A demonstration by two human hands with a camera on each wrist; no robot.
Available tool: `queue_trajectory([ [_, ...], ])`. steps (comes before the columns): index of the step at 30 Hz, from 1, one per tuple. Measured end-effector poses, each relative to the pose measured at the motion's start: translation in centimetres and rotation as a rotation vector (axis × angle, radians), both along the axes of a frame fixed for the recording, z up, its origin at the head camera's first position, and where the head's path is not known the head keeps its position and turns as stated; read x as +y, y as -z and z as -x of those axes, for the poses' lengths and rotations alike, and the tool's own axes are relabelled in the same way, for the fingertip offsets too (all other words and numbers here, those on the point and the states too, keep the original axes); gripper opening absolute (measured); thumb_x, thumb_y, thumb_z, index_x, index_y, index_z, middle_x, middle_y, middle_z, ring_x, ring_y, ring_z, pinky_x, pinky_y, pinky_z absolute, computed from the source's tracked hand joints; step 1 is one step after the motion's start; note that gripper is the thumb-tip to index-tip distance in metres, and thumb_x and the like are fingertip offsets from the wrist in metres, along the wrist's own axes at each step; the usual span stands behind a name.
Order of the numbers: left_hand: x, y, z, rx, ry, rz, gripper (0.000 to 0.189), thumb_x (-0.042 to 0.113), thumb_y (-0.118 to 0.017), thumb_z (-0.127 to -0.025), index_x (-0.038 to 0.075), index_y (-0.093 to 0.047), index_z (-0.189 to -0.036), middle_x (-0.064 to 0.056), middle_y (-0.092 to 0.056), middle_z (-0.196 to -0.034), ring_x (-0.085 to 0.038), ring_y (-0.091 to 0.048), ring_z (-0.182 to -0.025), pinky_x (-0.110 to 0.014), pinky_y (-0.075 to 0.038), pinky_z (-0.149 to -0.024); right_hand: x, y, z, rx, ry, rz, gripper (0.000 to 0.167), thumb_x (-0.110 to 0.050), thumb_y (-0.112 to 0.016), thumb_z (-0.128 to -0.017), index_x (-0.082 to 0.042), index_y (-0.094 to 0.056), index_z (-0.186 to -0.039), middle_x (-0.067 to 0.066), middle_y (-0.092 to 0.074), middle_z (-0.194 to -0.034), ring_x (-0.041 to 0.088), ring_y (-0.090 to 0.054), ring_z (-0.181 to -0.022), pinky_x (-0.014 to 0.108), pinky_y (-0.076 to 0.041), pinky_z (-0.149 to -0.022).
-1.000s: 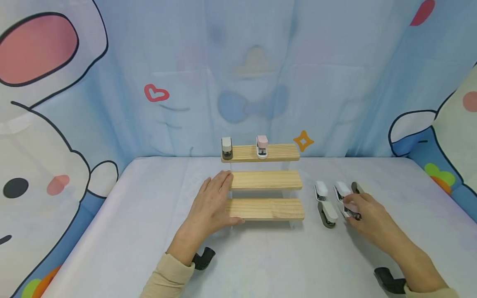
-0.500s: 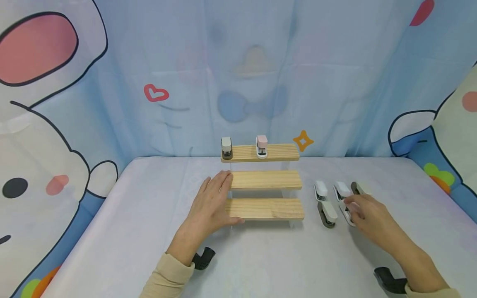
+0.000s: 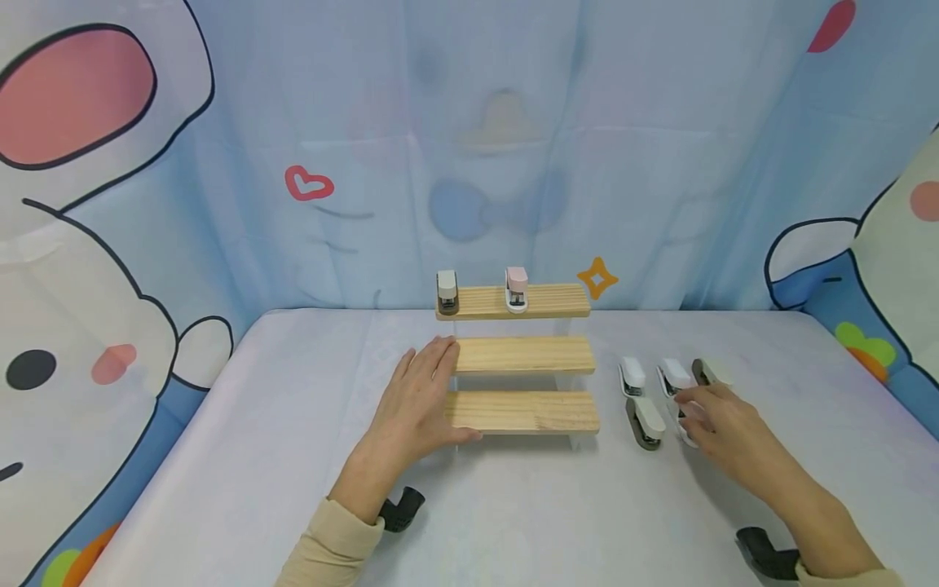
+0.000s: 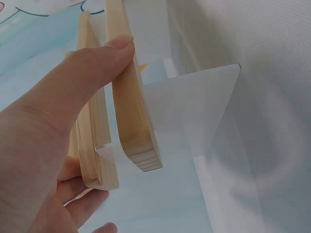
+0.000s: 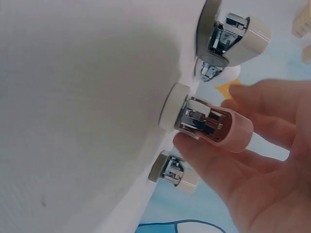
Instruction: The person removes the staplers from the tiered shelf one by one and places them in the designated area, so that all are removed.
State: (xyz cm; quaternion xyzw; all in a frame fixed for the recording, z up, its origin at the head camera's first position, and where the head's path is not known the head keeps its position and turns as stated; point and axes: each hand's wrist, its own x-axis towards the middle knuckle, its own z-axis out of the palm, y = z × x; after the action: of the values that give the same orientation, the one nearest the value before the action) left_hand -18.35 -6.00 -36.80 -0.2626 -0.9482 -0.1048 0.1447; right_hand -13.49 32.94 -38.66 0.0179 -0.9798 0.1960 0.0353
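Observation:
My left hand (image 3: 414, 399) holds the left end of a three-tier wooden rack (image 3: 528, 412). In the left wrist view, its thumb presses on the front plank (image 4: 133, 114) and its fingers curl behind the middle plank (image 4: 87, 145). At the right, my right hand (image 3: 726, 420) has its thumb and fingers around a pink-topped stapler (image 5: 238, 133) with a white base. The base appears to be on the table. In the head view that stapler is mostly hidden by the hand.
The rack's top plank bears a dark-based stapler (image 3: 447, 287) and a pink stapler (image 3: 517, 284). Around my right hand lie white staplers (image 3: 632, 375) and cream-topped, grey-based staplers (image 3: 649, 417). A printed curtain (image 3: 352, 106) hangs behind the table.
My right hand has shifted slightly over the pink stapler, which shows less between its fingers and has turned a little. My left hand and the rack have stayed put.

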Motion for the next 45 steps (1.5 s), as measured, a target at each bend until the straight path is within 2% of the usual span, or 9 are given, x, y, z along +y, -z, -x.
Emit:
queue_trajectory([
  [4,0.0,0.0,0.0,-0.006,-0.003,0.001,0.12,0.061,-0.087,-0.062,0.003,-0.033,-0.153,-0.01,-0.037,-0.158,-0.024,-0.033,-0.148,-0.048,-0.026,-0.123,-0.1,-0.5,-0.3,-0.007,0.012,-0.012,0.034,-0.011,-0.06,-0.096,0.007,-0.057,-0.124,0.041,-0.043,-0.129,0.05,-0.06,-0.098,0.053,-0.059,-0.07],
  [9,0.1,-0.1,0.0,0.001,-0.005,0.003,0.12,0.061,-0.087,-0.062,0.003,-0.033,-0.152,-0.01,-0.038,-0.158,-0.024,-0.034,-0.147,-0.047,-0.026,-0.123,-0.2,-1.2,-0.5,0.067,0.0,-0.005,0.033,-0.013,-0.059,-0.097,0.005,-0.058,-0.125,0.037,-0.043,-0.132,0.05,-0.056,-0.102,0.062,-0.054,-0.076],
  [14,0.0,-0.1,0.0,-0.009,-0.008,0.009,0.12,0.061,-0.086,-0.063,0.003,-0.033,-0.153,-0.01,-0.037,-0.158,-0.024,-0.033,-0.148,-0.047,-0.026,-0.123,-0.8,-1.8,-0.3,0.157,-0.019,-0.007,0.032,-0.01,-0.063,-0.094,0.005,-0.059,-0.122,0.036,-0.045,-0.131,0.05,-0.055,-0.103,0.064,-0.052,-0.078],
  [18,0.0,0.0,0.0,-0.01,-0.005,0.011,0.12,0.061,-0.086,-0.063,0.003,-0.033,-0.153,-0.01,-0.036,-0.158,-0.024,-0.033,-0.148,-0.047,-0.026,-0.123,-1.2,-2.5,-0.2,0.248,-0.036,-0.002,0.03,-0.009,-0.064,-0.093,0.004,-0.061,-0.12,0.032,-0.049,-0.129,0.039,-0.058,-0.091,0.048,-0.056,-0.067],
  [22,0.0,0.0,0.0,0.0,0.0,0.011,0.119,0.061,-0.086,-0.063,0.003,-0.033,-0.152,-0.01,-0.037,-0.158,-0.024,-0.034,-0.147,-0.048,-0.027,-0.123,-1.6,-3.2,-0.1,0.329,-0.054,0.008,0.026,-0.006,-0.063,-0.092,0.002,-0.063,-0.117,0.027,-0.052,-0.123,0.028,-0.054,-0.081,0.027,-0.044,-0.057],
  [24,0.0,0.0,0.0,0.006,0.0,0.012,0.119,0.062,-0.086,-0.063,0.003,-0.034,-0.152,-0.009,-0.038,-0.158,-0.024,-0.034,-0.147,-0.048,-0.028,-0.122,-1.9,-3.5,-0.1,0.355,-0.059,0.008,0.026,-0.006,-0.063,-0.092,0.001,-0.063,-0.117,0.025,-0.053,-0.122,0.026,-0.052,-0.079,0.024,-0.04,-0.055],
  [28,0.0,0.0,0.0,0.014,0.002,0.013,0.119,0.062,-0.086,-0.062,0.003,-0.034,-0.152,-0.009,-0.038,-0.157,-0.024,-0.034,-0.147,-0.048,-0.028,-0.122,-2.6,-4.1,0.1,0.396,-0.065,0.004,0.026,-0.004,-0.063,-0.092,0.001,-0.064,-0.117,0.025,-0.054,-0.123,0.03,-0.055,-0.083,0.034,-0.048,-0.06],
  [33,-0.1,0.0,0.0,0.019,0.003,0.013,0.12,0.062,-0.086,-0.062,0.003,-0.034,-0.152,-0.009,-0.038,-0.157,-0.024,-0.034,-0.147,-0.048,-0.028,-0.122,-3.6,-4.7,0.4,0.411,-0.062,0.002,0.028,-0.003,-0.064,-0.091,0.001,-0.063,-0.118,0.026,-0.053,-0.127,0.043,-0.059,-0.096,0.059,-0.054,-0.072],
  [45,0.0,0.1,0.0,0.018,0.003,0.012,0.12,0.062,-0.086,-0.062,0.004,-0.033,-0.152,-0.009,-0.038,-0.157,-0.024,-0.035,-0.147,-0.048,-0.028,-0.123,-5.5,-6.4,1.5,0.518,-0.131,-0.014,0.029,0.0,-0.069,-0.087,0.0,-0.064,-0.116,0.024,-0.057,-0.123,0.041,-0.062,-0.097,0.058,-0.055,-0.073],
])
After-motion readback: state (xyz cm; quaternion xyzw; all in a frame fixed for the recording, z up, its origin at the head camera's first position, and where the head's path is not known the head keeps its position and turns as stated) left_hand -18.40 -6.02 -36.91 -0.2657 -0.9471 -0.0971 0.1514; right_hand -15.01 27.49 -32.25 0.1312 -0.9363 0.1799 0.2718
